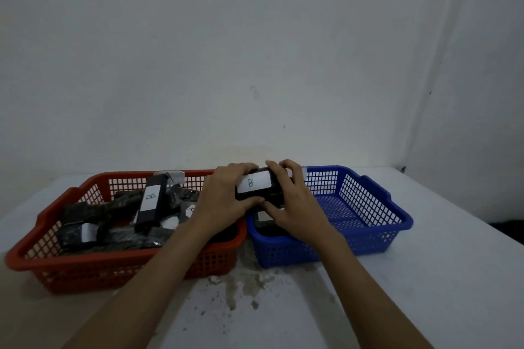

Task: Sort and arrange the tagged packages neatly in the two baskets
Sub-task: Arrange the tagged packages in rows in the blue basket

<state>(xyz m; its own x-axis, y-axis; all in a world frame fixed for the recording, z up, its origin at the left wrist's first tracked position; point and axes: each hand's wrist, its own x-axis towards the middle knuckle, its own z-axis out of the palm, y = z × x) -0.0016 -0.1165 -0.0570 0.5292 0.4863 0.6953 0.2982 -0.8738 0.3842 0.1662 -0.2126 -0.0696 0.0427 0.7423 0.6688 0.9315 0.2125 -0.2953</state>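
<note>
Gripping a black package tagged B point(256, 187) between my curled left hand point(224, 195) and right hand point(295, 207), I am holding it above the left end of the blue plastic basket point(397, 207), half hiding another package point(262, 219) beneath.

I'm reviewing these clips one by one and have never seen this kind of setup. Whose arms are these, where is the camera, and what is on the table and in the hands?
There is no machine here. A person wears a camera on the head, so this single picture looks forward and down at their own arms. On the white table a red basket, piled with black packages bearing white tags, stands close beside a blue basket. The left hand and right hand together grip one black package tagged B, above where the baskets meet. Another dark package lies in the blue basket beneath it.
</note>
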